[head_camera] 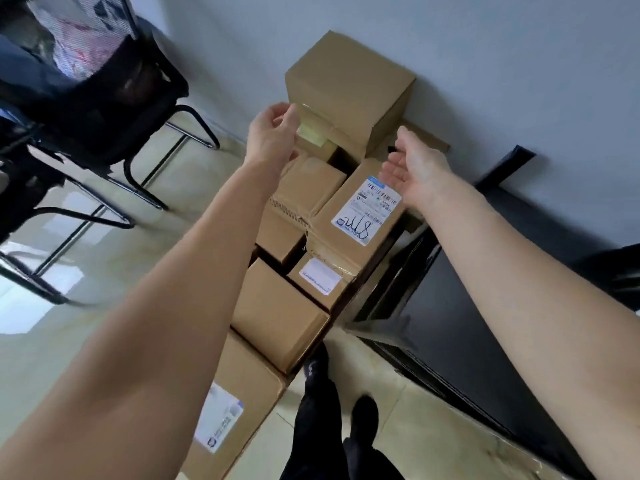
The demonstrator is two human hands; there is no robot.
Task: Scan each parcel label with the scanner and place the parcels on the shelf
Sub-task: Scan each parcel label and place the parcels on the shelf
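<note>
A row of brown cardboard parcels runs along the floor by the wall. The biggest box (349, 95) stands at the far end on top of others. My left hand (273, 131) is at that box's left edge, fingers loosely curled and holding nothing. My right hand (414, 168) hovers palm-up to the box's right, fingers straight, empty. Just below it lies a parcel with a white label and handwriting (363, 211). Nearer parcels include a plain box (277, 313) and a labelled one (235, 410). No scanner is in view.
A black chair (114, 98) with things piled on it stands at the left. A black cabinet (485, 306) sits at the right against the grey wall. My dark trouser legs and shoes (332, 410) are on the tiled floor between the parcels and the cabinet.
</note>
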